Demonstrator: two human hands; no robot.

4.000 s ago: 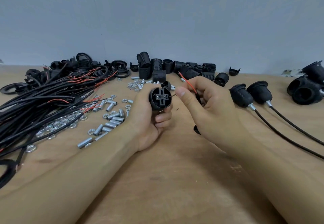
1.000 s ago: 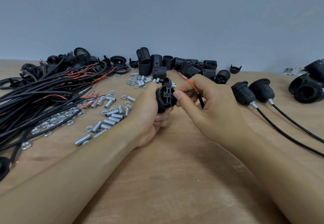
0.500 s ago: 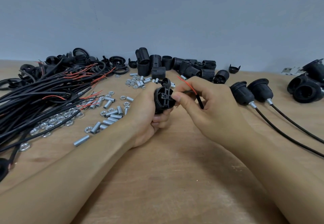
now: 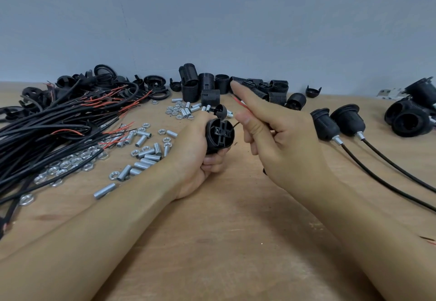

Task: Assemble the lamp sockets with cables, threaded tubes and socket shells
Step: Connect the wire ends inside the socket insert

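Since half a second ago, the right hand [image 4: 283,145] has drawn back from the socket insert [image 4: 220,136], its index finger now extended toward the bench's far edge. Head view: left hand [image 4: 195,156], fingers curled round the insert, holds it above mid-bench. Right hand's other fingers grip a cable [image 4: 243,106] with a red wire. Threaded tubes [image 4: 146,154] and loose cables [image 4: 47,133] lie left; two assembled sockets [image 4: 339,125] right; socket shells [image 4: 205,86] along the far edge.

No text, label, brand, number or sign can be read on anything in this view.
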